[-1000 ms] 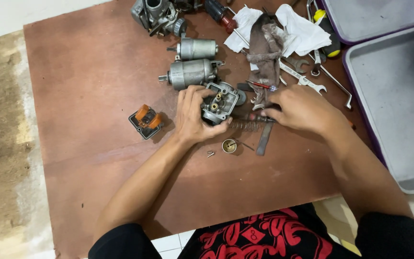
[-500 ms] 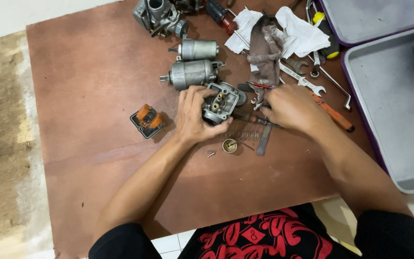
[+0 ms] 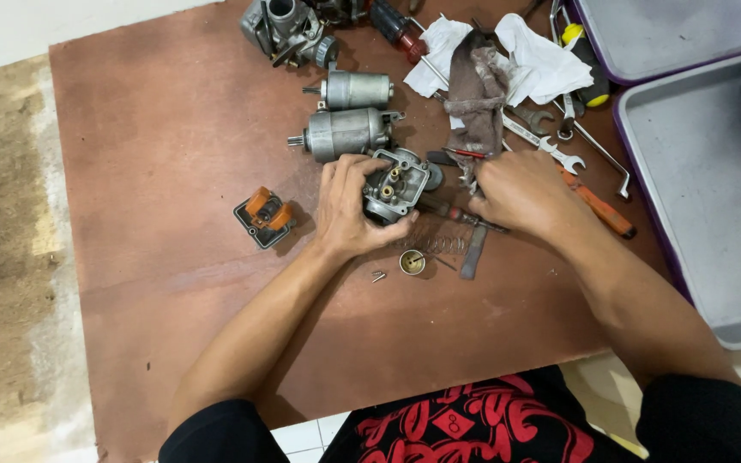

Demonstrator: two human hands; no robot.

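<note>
My left hand [image 3: 352,206] grips a grey metal carburettor body [image 3: 396,184] on the brown board [image 3: 165,154], with its open side facing up. My right hand [image 3: 521,193] rests just right of it, fingers curled over small tools near a dark rag [image 3: 478,94]; whether it holds one I cannot tell. Below the hands lie a coil spring [image 3: 443,246], a small brass cap [image 3: 412,261], tiny screws [image 3: 378,276] and a dark flat strip [image 3: 472,253]. A screwdriver with a dark red handle [image 3: 460,216] lies between the hands.
Two grey cylindrical motors [image 3: 349,111] lie beyond the carburettor, another metal assembly [image 3: 285,30] further back. An orange float in a black frame [image 3: 265,217] sits to the left. Wrenches [image 3: 542,141], an orange-handled tool [image 3: 598,206] and white cloths [image 3: 542,60] lie right. Grey trays [image 3: 696,171] stand at the right edge.
My right hand has drawn slightly back toward the rag and wrenches, uncovering the orange-handled tool. My left hand keeps its hold on the carburettor body.
</note>
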